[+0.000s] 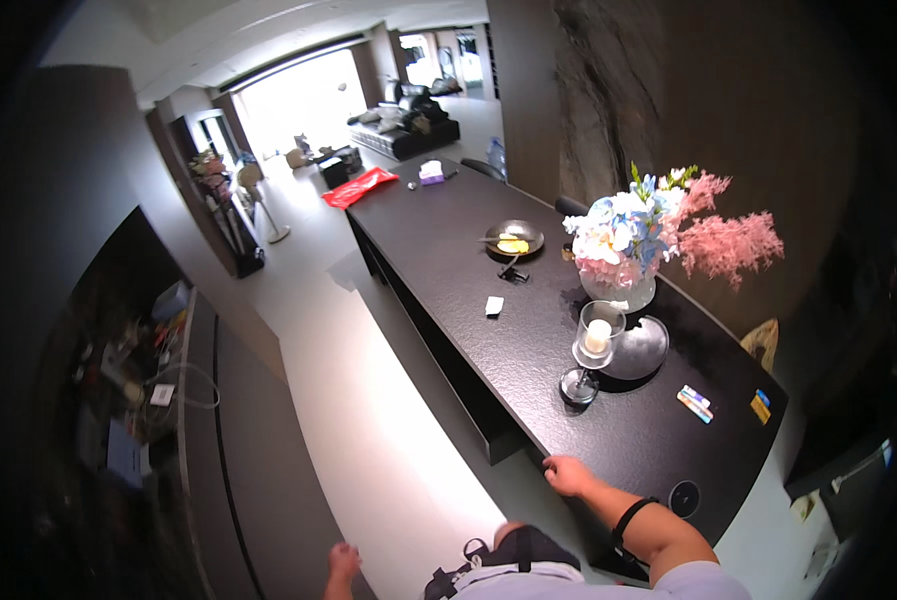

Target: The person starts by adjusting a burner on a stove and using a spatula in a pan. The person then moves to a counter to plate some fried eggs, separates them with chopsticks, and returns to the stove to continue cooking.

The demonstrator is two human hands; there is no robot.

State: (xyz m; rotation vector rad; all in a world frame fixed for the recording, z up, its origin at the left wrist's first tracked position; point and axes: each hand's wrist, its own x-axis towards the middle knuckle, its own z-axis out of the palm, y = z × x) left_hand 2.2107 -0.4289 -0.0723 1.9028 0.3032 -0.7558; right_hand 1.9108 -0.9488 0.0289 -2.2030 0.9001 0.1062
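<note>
My right hand [568, 476] is at the near long edge of a dark textured table [456, 247], its fingers bent by the rim. Whether they grip the edge is hard to see. My left hand [343, 559] hangs low over the pale floor, blurred and loosely curled, with no object visible in it. Beyond the right hand stands a glass candle holder [579, 388] with a white candle [597, 335]. A dark round plate [636, 351] lies behind it. A round black disc [684, 498] is set in the tabletop beside my right forearm.
A vase of artificial flowers [628, 232] stands on the table. Farther along are a dark bowl [527, 231] with yellow contents, a small black stand [513, 273], a white paper piece [494, 306] and a red plastic bag [360, 187]. At left runs a cluttered counter [193, 450].
</note>
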